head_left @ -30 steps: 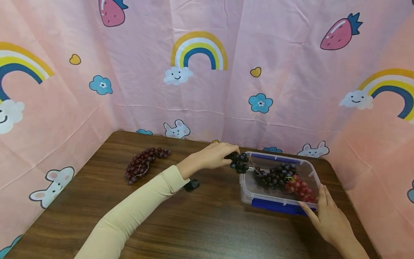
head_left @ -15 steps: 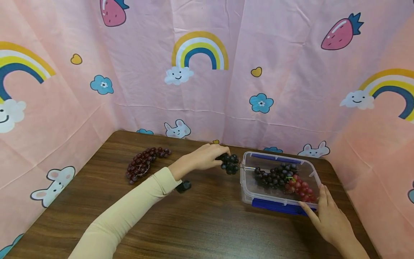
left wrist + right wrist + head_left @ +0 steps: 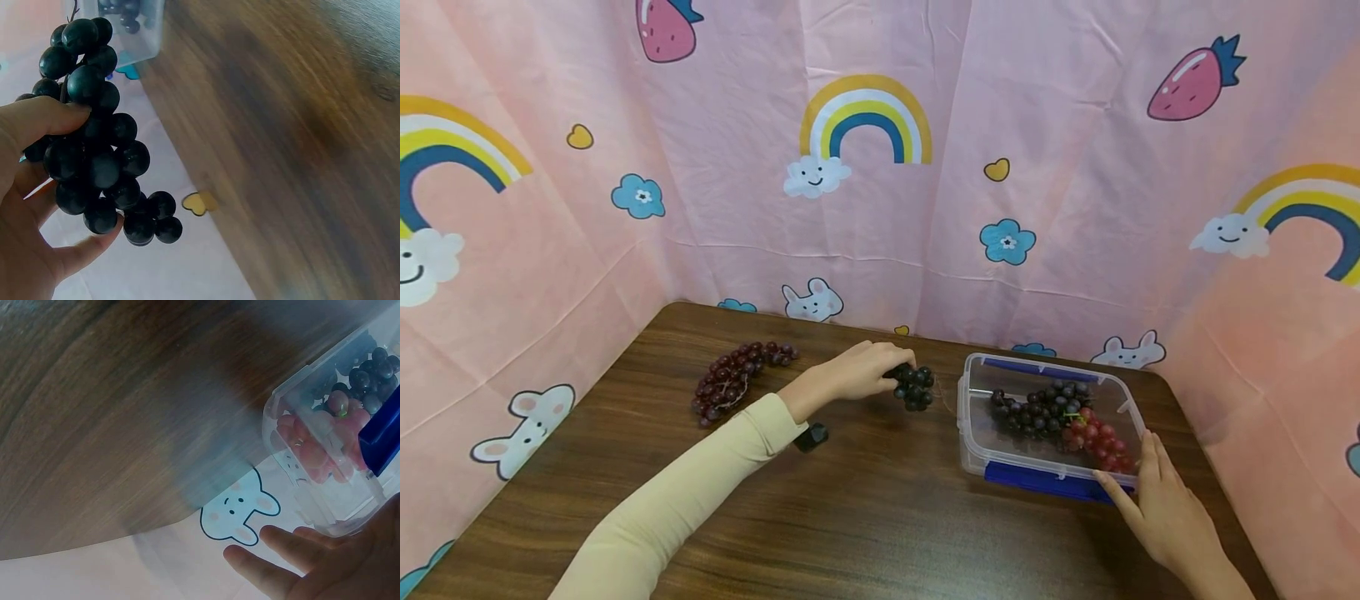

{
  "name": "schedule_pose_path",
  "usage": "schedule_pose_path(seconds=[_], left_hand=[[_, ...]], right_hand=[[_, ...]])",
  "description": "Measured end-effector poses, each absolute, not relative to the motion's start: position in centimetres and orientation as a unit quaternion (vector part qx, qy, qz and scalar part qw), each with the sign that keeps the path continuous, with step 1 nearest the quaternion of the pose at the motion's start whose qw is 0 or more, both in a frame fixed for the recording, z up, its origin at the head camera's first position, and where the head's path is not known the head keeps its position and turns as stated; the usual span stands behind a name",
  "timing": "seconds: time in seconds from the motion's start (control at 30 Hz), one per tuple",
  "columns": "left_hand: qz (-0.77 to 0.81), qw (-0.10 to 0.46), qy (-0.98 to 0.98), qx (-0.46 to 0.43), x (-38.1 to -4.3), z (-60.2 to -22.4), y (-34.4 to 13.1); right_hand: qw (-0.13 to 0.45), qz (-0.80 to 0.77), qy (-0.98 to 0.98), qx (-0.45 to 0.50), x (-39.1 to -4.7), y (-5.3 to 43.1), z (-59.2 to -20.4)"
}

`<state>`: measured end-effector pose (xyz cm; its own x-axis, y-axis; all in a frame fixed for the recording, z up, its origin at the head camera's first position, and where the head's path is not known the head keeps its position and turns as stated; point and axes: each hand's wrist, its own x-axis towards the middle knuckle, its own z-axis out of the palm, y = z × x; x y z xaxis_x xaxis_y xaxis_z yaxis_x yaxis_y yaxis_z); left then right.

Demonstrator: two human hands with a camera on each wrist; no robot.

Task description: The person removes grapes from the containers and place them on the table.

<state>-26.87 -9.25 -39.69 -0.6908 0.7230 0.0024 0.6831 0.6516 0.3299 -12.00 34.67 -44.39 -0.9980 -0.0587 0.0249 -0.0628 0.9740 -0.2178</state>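
Note:
A bunch of black grapes [image 3: 913, 388] is held by my left hand [image 3: 863, 372], left of the clear plastic box [image 3: 973, 458] and off the table. In the left wrist view the thumb and fingers grip the bunch [image 3: 97, 156] along its side, and its thin stem sticks out towards the box. My right hand [image 3: 1176, 518] rests at the box's near right corner, its fingers fairly straight. Inside the uncovered box lie a bunch of dark grapes [image 3: 1037, 410] and a bunch of red grapes [image 3: 1103, 442], touching each other.
A long bunch of dark red grapes [image 3: 728, 382] lies on the wooden table [image 3: 850, 517] at the back left. Blue latches [image 3: 1048, 479] line the box's sides. A pink printed cloth [image 3: 880, 217] encloses the table at the back and sides.
My left hand has moved left with the black grapes, away from the box's left rim. The right hand and the box have stayed in place.

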Motion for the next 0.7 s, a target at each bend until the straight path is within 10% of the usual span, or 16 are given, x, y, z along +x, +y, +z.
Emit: schedule_pose_path(seconds=[0.7], left_hand=[[0.183,0.063,0.896,0.399,-27.2,-43.8,-10.9]], right_hand=[[-0.001,0.111,-0.993,0.026,-12.1,34.7,-44.4]])
